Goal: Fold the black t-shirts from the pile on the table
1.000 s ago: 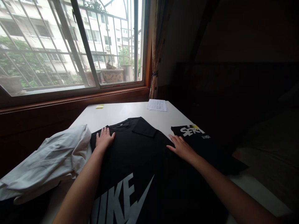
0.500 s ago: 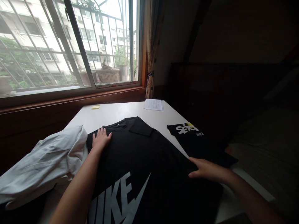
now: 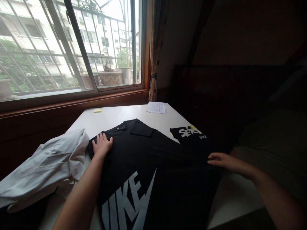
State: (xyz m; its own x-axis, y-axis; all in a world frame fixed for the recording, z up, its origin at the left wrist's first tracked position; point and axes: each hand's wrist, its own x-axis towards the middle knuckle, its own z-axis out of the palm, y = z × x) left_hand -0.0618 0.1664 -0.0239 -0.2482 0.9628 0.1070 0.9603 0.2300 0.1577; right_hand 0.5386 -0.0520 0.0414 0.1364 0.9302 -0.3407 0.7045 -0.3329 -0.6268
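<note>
A black T-shirt point(image 3: 134, 153) with large grey NIKE lettering is spread over the white table point(image 3: 115, 115), its collar toward the window and one short sleeve laid across near the top. Flat on the shirt beside the collar rests my left hand point(image 3: 102, 143), fingers spread. My right hand point(image 3: 219, 159) pinches the shirt's right edge between thumb and fingers, and that side is drawn outward. Just beyond the right hand lies another black garment point(image 3: 189, 135) with white and yellow print, partly covered by the pulled cloth.
A pale grey garment point(image 3: 50, 163) lies heaped on the left of the table. Printed papers point(image 3: 156, 107) and a yellow sticky note point(image 3: 97, 110) are near the far edge. A barred window point(image 3: 72, 48) and a tied curtain point(image 3: 154, 57) stand behind.
My right hand has moved right and slightly away from me, pulling the shirt's edge outward over the printed black garment. The shirt's lettering has turned a little; my left hand stays nearly in place.
</note>
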